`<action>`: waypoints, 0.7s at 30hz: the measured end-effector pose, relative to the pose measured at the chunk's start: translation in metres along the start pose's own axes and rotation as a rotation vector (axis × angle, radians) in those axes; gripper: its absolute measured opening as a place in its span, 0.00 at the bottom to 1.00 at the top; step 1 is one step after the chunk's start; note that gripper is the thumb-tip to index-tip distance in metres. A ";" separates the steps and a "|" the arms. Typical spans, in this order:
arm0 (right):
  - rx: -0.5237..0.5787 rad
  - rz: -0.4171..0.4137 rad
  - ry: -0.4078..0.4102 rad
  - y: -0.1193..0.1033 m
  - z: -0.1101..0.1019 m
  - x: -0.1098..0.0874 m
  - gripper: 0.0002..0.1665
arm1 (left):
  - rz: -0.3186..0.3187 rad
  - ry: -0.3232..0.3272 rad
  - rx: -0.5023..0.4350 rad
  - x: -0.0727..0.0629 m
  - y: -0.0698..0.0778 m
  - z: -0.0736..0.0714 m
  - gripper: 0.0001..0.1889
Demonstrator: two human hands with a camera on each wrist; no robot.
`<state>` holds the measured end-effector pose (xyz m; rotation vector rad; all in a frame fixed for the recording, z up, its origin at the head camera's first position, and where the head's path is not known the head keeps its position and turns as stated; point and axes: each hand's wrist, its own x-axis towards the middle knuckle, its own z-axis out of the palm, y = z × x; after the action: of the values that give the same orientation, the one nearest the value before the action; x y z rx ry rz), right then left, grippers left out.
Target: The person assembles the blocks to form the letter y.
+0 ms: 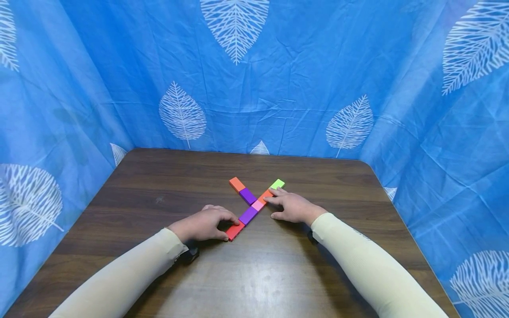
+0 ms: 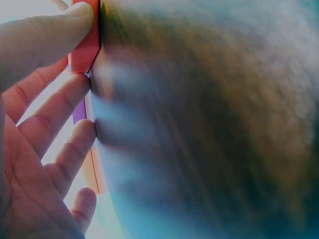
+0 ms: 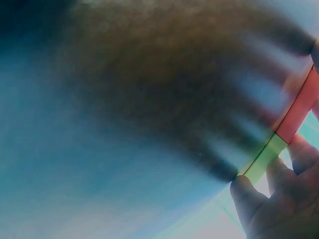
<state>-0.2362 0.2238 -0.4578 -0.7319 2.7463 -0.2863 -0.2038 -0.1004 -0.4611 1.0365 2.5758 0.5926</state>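
Several coloured blocks lie on the table in a Y shape. One diagonal row runs from a red block (image 1: pixel 235 230) through a purple block (image 1: pixel 248 215), a pink block (image 1: pixel 257 205) and an orange block (image 1: pixel 265 196) to a lime green block (image 1: pixel 277 183). My left hand (image 1: pixel 206 224) pinches the red block between thumb and forefinger at the row's near end; the thumb (image 2: pixel 79 10) shows on its side in the left wrist view. Fingers of my right hand (image 1: pixel 293 207) rest along the orange and green blocks, fairly straight, the thumb lying on the table side.
A second purple block (image 1: pixel 248 196) and an orange block (image 1: pixel 237 184) branch off up and left from the row's middle. The brown wooden table (image 1: pixel 159 172) ends at a blue curtain (image 1: pixel 278 97) with white leaf prints at the back and sides.
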 end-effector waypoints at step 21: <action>-0.076 0.002 0.008 -0.004 -0.003 0.005 0.40 | -0.011 -0.011 0.000 0.003 -0.004 -0.004 0.25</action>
<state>-0.2392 0.2188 -0.4554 -0.7483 2.7789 -0.1858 -0.2097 -0.1022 -0.4598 1.0221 2.5705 0.5834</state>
